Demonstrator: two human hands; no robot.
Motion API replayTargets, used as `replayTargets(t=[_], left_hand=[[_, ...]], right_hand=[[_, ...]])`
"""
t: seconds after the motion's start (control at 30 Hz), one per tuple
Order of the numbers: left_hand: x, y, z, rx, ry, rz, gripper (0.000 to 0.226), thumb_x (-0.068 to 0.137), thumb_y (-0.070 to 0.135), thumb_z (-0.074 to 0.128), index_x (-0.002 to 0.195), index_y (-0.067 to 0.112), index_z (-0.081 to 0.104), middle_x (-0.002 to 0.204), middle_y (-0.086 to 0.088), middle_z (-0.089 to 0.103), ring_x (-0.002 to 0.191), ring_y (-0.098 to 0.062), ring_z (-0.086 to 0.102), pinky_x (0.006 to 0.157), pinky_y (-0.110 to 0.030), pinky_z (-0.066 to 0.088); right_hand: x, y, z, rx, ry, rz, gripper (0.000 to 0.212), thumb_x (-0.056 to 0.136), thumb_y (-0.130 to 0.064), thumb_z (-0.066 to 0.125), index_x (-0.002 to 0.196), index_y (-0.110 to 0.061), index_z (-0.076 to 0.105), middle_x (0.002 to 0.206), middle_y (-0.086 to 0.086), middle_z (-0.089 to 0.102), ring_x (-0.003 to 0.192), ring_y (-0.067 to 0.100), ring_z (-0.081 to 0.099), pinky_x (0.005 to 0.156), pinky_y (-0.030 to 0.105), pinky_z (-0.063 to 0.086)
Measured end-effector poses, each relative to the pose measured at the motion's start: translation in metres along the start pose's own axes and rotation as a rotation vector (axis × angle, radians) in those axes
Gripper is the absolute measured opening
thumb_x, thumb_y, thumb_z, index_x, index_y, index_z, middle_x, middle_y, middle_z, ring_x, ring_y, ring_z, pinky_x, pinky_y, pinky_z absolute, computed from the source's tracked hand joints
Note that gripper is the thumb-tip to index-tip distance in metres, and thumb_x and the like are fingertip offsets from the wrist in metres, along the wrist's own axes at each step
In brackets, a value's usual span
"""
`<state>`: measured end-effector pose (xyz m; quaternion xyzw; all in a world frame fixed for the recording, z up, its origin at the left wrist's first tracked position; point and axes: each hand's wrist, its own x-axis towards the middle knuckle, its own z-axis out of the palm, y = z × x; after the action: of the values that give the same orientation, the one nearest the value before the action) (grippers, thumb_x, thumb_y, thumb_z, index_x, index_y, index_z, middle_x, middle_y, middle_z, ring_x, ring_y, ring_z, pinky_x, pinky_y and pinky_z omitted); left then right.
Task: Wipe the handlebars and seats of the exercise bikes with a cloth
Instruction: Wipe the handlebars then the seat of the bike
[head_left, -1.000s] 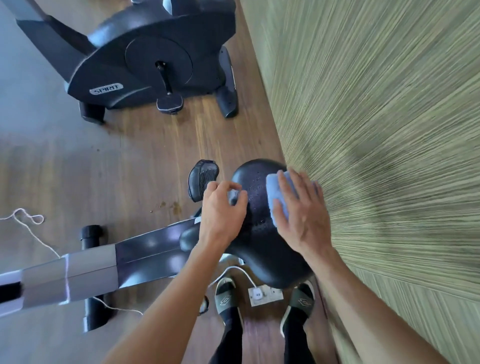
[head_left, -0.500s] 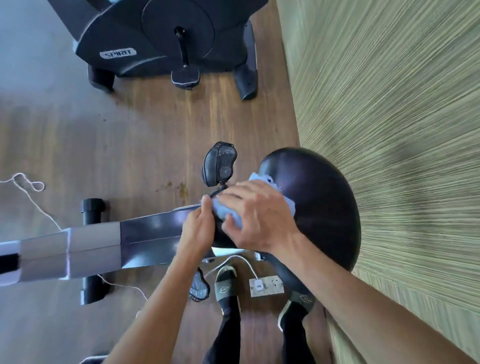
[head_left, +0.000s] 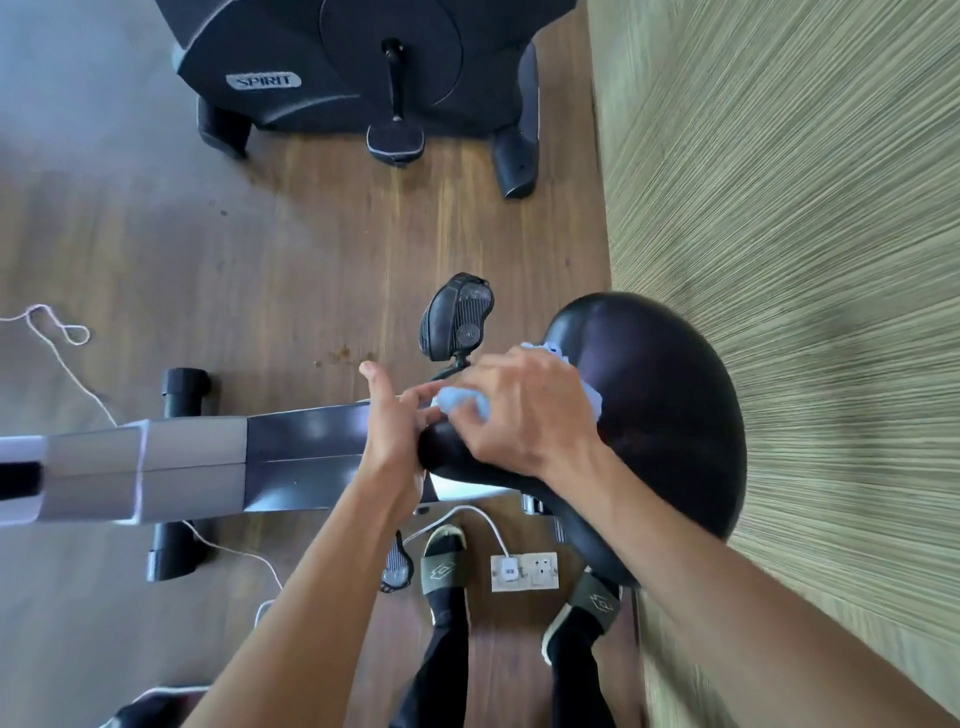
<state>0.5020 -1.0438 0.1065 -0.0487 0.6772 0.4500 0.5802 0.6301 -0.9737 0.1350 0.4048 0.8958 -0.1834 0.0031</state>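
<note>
A: Well, start nearest. What lies under the arms?

B: Two feet in olive slide sandals (head_left: 442, 564) and black socks stand on the wooden floor (head_left: 291, 270). Between them, below the right hand, a white floor socket (head_left: 524, 571) holds a white plug, and a white cable (head_left: 467, 517) runs up from it.

A: And the hands?

B: The right hand (head_left: 524, 415) has its fingers curled round a bunched light blue cloth (head_left: 465, 402) and presses it on the narrow nose of the black seat (head_left: 660, 415). The left hand (head_left: 395, 431) sits just left of it, touching the nose's side, its fingers fairly straight, the thumb raised; I cannot tell whether it touches the cloth.

A: Where's the seat itself?

B: Its broad part spreads to the right of the right hand, near the striped green wall (head_left: 779, 208). Left of the left hand runs the bike's grey and black frame (head_left: 182, 467).

A: Farther out?

B: A black pedal (head_left: 457, 317) is just beyond the hands. Well beyond, a second exercise bike (head_left: 353, 67) marked SPIRIT stands on the floor.
</note>
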Motion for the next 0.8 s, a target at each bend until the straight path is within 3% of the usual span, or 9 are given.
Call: replayTargets(t=[0.07,0.13,0.2,0.3,0.4,0.5,0.6,0.7,0.8], left_hand=[[-0.003,-0.003,-0.002,-0.008,-0.030,0.009,0.097,0.095,0.080,0.005,0.127,0.006,0.058,0.107,-0.020,0.075,0.095,-0.032,0.073,0.089,-0.043,0.054],[-0.001,-0.006,-0.002,0.001,-0.061,0.022,0.099,0.094,0.081,0.003,0.136,0.008,0.054,0.121,-0.020,0.071,0.115,-0.034,0.067,0.111,-0.048,0.044],[0.001,-0.005,-0.002,-0.013,-0.068,0.017,0.101,0.092,0.082,0.003,0.142,0.009,0.053,0.128,-0.020,0.068,0.130,-0.034,0.058,0.121,-0.051,0.032],[0.003,-0.003,-0.008,-0.098,-0.057,-0.012,0.103,0.089,0.087,0.005,0.138,0.012,0.057,0.131,-0.017,0.066,0.136,-0.032,0.051,0.117,-0.048,0.035],[0.001,-0.004,-0.017,-0.281,-0.136,-0.063,0.113,0.082,0.094,0.011,0.137,0.007,0.057,0.129,-0.021,0.067,0.127,-0.036,0.061,0.113,-0.043,0.041],[-0.003,-0.007,-0.032,-0.442,-0.159,-0.063,0.120,0.079,0.096,0.015,0.135,-0.001,0.056,0.119,-0.022,0.071,0.109,-0.036,0.069,0.107,-0.044,0.047],[0.002,-0.003,-0.046,-0.463,-0.118,-0.058,0.116,0.082,0.095,0.019,0.146,0.002,0.048,0.137,-0.027,0.060,0.127,-0.039,0.058,0.118,-0.048,0.037],[0.008,0.005,-0.055,-0.393,-0.127,-0.043,0.115,0.085,0.092,0.014,0.148,0.002,0.047,0.143,-0.028,0.055,0.138,-0.040,0.048,0.122,-0.050,0.032],[0.006,0.005,-0.059,-0.365,-0.146,-0.042,0.114,0.086,0.091,0.012,0.146,0.001,0.050,0.142,-0.027,0.056,0.138,-0.038,0.050,0.121,-0.049,0.033]], right_hand=[[-0.031,0.007,-0.002,0.162,0.075,-0.110,0.033,0.080,-0.035,0.053,0.096,-0.022,0.078,0.101,-0.004,0.076,0.095,0.023,0.066,0.091,0.037,0.049],[-0.038,0.044,-0.011,0.099,0.234,-0.206,0.039,0.080,-0.028,0.056,0.110,-0.016,0.077,0.115,-0.002,0.074,0.108,0.025,0.066,0.101,0.040,0.049],[-0.019,0.079,-0.027,0.030,0.291,-0.094,0.038,0.084,-0.028,0.053,0.113,-0.017,0.076,0.116,-0.001,0.074,0.109,0.029,0.066,0.101,0.044,0.048],[0.005,0.055,-0.024,-0.013,0.283,0.132,0.031,0.083,-0.034,0.049,0.089,-0.020,0.076,0.092,-0.004,0.075,0.092,0.025,0.066,0.085,0.032,0.044],[0.011,-0.017,0.009,-0.083,0.128,0.044,0.039,0.081,-0.045,0.041,0.077,-0.025,0.074,0.079,-0.005,0.072,0.078,0.024,0.064,0.069,0.031,0.033],[0.012,-0.052,0.026,-0.009,0.001,-0.150,0.041,0.078,-0.043,0.038,0.083,-0.024,0.075,0.082,-0.003,0.071,0.079,0.027,0.065,0.073,0.037,0.047],[-0.015,-0.015,0.013,0.078,0.097,-0.359,0.034,0.079,-0.029,0.052,0.099,-0.016,0.076,0.101,0.000,0.074,0.095,0.026,0.069,0.088,0.040,0.052],[-0.049,0.039,-0.005,0.018,0.288,-0.337,0.040,0.086,-0.024,0.054,0.117,-0.010,0.076,0.123,0.002,0.072,0.114,0.028,0.067,0.103,0.043,0.050],[-0.046,0.025,0.007,-0.020,0.320,-0.251,0.042,0.082,-0.023,0.056,0.117,-0.011,0.076,0.121,0.002,0.072,0.112,0.030,0.067,0.100,0.046,0.051]])
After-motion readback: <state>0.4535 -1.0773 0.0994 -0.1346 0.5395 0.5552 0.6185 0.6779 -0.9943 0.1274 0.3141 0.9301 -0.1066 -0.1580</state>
